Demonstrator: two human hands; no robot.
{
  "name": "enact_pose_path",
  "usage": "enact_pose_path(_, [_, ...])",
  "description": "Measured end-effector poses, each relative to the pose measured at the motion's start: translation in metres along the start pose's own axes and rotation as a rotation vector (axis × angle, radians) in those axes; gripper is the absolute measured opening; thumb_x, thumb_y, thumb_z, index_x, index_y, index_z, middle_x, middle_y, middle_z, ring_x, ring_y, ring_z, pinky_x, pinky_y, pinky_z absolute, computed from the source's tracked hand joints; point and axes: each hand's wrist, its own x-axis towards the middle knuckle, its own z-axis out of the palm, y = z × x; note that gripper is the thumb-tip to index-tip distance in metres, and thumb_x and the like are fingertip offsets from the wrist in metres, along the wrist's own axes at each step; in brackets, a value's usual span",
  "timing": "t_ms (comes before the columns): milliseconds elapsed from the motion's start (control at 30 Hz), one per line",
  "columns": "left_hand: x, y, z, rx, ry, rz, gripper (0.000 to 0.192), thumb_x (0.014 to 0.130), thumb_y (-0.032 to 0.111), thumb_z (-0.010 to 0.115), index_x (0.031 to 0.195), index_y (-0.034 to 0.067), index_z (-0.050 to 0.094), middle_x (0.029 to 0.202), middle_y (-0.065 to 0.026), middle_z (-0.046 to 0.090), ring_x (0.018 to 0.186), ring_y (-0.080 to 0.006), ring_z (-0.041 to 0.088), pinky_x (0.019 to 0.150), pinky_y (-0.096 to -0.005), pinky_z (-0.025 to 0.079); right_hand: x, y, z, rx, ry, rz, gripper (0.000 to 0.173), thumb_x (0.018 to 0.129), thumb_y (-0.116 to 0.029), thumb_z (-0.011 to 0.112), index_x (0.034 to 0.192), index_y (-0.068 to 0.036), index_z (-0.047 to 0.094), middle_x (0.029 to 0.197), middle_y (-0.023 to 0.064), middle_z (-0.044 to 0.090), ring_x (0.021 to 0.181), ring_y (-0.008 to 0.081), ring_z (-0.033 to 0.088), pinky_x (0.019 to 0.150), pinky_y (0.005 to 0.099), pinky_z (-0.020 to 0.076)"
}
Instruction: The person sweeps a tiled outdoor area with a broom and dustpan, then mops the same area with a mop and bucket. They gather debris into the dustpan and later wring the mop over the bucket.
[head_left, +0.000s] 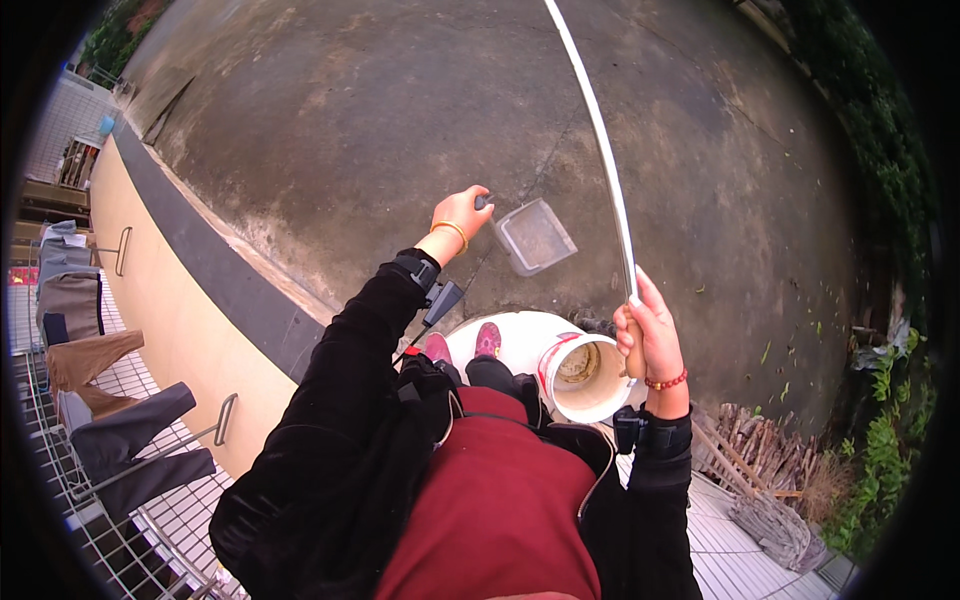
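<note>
My left hand (463, 212) is closed around a dark handle end (484, 202). A grey plastic dustpan (537, 237) shows just beyond that hand, over the concrete; a thin grey shaft seems to join it to the handle. My right hand (651, 326) grips a long whitish pole (604, 142) near its brown, wood-coloured end (635, 349). The pole runs up past the top of the view, so its far end is hidden. Below my right hand stands a white bucket (592, 411) with red markings, its inside bottom stained brown.
Dark stained concrete (420, 97) spreads ahead. On the left, a cream wall (172, 292) with a dark band borders it, and trousers (142, 442) hang by a metal rack. Stacked firewood (757, 442) and green plants (885, 420) lie on the right. My pink boots (487, 340) stand on a white surface.
</note>
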Motion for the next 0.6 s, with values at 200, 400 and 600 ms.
enact_pose_path(200, [0.003,-0.009,-0.049,-0.001,-0.025,-0.050,0.034,0.073,0.036,0.065,0.100,0.015,0.063,0.089,-0.0113,0.066,0.087,-0.0266,0.062,0.076,-0.0343,0.047,0.049,0.007,-0.024,-0.148,0.127,0.073,0.039,0.088,-0.013,0.051,0.125,-0.009,0.042,0.063,-0.0002,0.047,0.044,0.0053,0.040,0.037,0.0194,0.0342])
enact_pose_path(400, [-0.001,-0.023,-0.097,-0.299,-0.042,-0.286,0.048,0.076,0.027,0.065,0.118,0.007,0.053,0.063,-0.0044,0.058,0.041,-0.0109,0.050,0.043,-0.0258,0.043,0.068,0.026,-0.053,-0.185,0.149,0.199,0.034,0.086,-0.013,0.057,0.118,-0.009,0.046,0.063,-0.0014,0.045,0.044,0.0042,0.039,0.038,0.0189,0.0331])
enact_pose_path(600, [-0.007,-0.038,-0.113,-0.358,0.030,-0.361,0.047,0.075,0.027,0.064,0.118,0.009,0.055,0.064,-0.0054,0.061,0.043,-0.0131,0.055,0.047,-0.0283,0.046,0.066,0.043,-0.061,-0.198,0.175,0.222,0.029,0.087,-0.016,0.054,0.115,-0.012,0.048,0.064,-0.0013,0.046,0.045,0.0044,0.039,0.039,0.0190,0.0339])
